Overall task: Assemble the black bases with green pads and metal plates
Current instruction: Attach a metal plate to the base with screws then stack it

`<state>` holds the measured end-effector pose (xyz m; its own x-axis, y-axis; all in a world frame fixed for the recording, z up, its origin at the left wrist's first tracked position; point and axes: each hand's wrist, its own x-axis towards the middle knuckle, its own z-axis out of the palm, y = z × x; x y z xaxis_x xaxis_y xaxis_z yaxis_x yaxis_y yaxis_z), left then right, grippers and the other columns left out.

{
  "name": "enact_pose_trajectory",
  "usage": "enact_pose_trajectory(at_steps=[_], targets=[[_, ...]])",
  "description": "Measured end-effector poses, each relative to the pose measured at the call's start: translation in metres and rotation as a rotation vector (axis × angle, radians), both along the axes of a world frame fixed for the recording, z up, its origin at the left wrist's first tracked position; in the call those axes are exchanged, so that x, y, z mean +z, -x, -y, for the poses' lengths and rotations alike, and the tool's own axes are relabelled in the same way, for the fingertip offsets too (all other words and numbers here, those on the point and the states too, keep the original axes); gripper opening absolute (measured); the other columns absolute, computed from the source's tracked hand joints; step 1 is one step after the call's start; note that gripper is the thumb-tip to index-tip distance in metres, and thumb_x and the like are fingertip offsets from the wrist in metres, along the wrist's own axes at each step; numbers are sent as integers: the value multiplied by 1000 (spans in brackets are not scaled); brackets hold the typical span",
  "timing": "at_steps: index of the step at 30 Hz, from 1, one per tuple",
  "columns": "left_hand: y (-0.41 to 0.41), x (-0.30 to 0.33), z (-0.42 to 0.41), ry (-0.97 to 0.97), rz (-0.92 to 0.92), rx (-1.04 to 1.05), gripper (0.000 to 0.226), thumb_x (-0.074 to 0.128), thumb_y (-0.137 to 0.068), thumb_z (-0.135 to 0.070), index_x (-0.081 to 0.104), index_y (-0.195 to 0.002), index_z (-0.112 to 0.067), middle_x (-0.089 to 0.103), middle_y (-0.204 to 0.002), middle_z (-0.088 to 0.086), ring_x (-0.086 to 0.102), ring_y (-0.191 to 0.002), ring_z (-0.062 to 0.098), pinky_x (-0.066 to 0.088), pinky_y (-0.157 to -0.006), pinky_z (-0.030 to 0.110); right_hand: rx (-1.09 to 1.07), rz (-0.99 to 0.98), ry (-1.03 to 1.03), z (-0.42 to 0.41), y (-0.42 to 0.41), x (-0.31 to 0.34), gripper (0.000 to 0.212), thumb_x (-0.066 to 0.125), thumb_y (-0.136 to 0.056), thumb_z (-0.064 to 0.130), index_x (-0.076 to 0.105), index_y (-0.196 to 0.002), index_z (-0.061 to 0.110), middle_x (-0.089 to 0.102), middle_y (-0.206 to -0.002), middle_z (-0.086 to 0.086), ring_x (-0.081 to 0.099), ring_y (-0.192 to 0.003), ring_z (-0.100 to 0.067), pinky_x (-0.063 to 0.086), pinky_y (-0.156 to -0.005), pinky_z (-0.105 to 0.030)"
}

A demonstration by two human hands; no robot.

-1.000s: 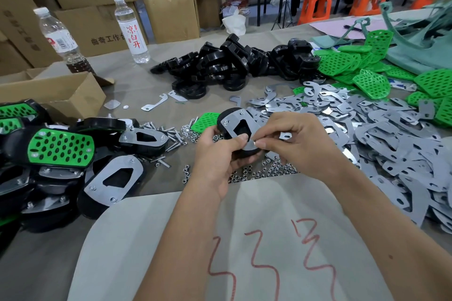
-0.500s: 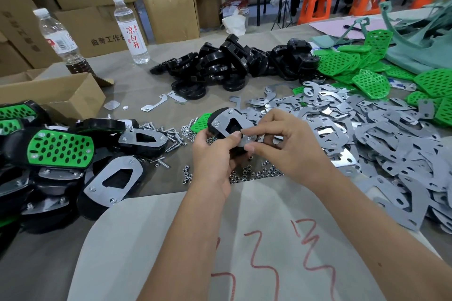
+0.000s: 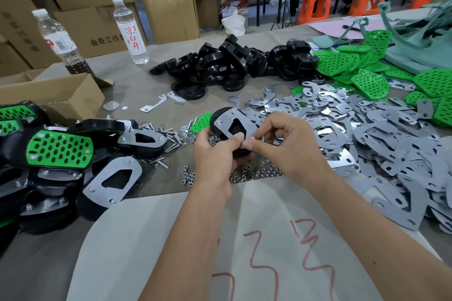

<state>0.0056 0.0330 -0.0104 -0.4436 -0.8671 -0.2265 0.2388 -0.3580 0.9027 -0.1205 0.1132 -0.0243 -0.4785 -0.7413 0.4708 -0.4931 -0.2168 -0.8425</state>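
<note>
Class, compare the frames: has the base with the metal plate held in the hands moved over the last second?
Yes. The held base has shifted left and away, closer to the loose green pad lying on the table.

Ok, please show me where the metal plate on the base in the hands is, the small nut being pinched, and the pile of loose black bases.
metal plate (image 3: 226, 124), head view, bare left strip.
small nut (image 3: 252, 138), head view, between right fingers.
pile of black bases (image 3: 227, 66), head view, middle of heap.
</note>
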Motion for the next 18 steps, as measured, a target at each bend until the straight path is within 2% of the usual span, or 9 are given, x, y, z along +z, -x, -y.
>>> enact_pose_trajectory(at_steps=[4,6,9,12,13,15,16,17,18], targets=[[0,2,2,-64,-61,47,35,67,-92,8,60,-124,-3,73,-113,25,74,-77,31,62,-62,37,66,-24,-62,-1,-2,1,26,87,-82,13,82,-105,23,59,-85,2,59,-73,-23,54,-58,-24],[1,3,2,-95,-92,80,36,65,-93,9,58,-127,0,73,-115,27,75,-76,31,61,-60,35,89,-3,-39,-3,-1,1,8,84,-86,11,82,-93,14,63,-82,-2,60,-69,-15,49,-57,-19],[1,3,4,-134,-135,101,36,64,-93,11,57,-126,3,73,-114,27,77,-75,33,64,-61,37,37,53,32,-6,2,-3,34,74,-95,17,63,-66,3,59,-66,-3,57,-51,-4,38,-52,-14],[1,2,4,-129,-127,91,38,64,-93,10,56,-128,2,74,-111,24,78,-76,34,64,-63,37,118,111,-15,-7,-4,4,15,65,-102,19,77,-99,10,63,-63,14,54,-44,-2,40,-48,-12],[0,2,4,-126,-123,95,38,64,-93,10,56,-129,2,75,-109,23,78,-73,32,63,-61,36,151,125,-52,-7,-7,4,18,64,-103,21,78,-105,11,66,-64,14,56,-45,-2,43,-48,-17],[1,2,3,-135,-126,109,38,64,-92,11,56,-128,2,75,-107,22,77,-70,31,63,-60,35,126,126,-45,-7,-8,6,48,61,-104,37,72,-74,1,59,-50,-1,47,-41,-12,39,-46,-35],[1,2,3,-145,-131,113,37,65,-92,11,56,-128,2,75,-108,23,77,-72,32,64,-61,36,95,147,-9,-8,-5,6,68,58,-103,46,55,-59,-6,44,-43,-10,36,-39,-19,30,-45,-40],[1,2,3,-154,-135,116,37,65,-92,10,56,-127,3,75,-110,24,77,-74,35,64,-63,37,66,169,20,-10,-2,6,76,56,-102,50,42,-54,-8,33,-43,-14,27,-39,-22,24,-44,-41],[1,2,4,-156,-137,120,37,66,-92,10,56,-127,3,74,-111,25,77,-74,35,65,-64,38,54,165,42,-11,-2,6,74,56,-103,48,41,-54,-6,32,-42,-9,27,-39,-21,23,-44,-36]])
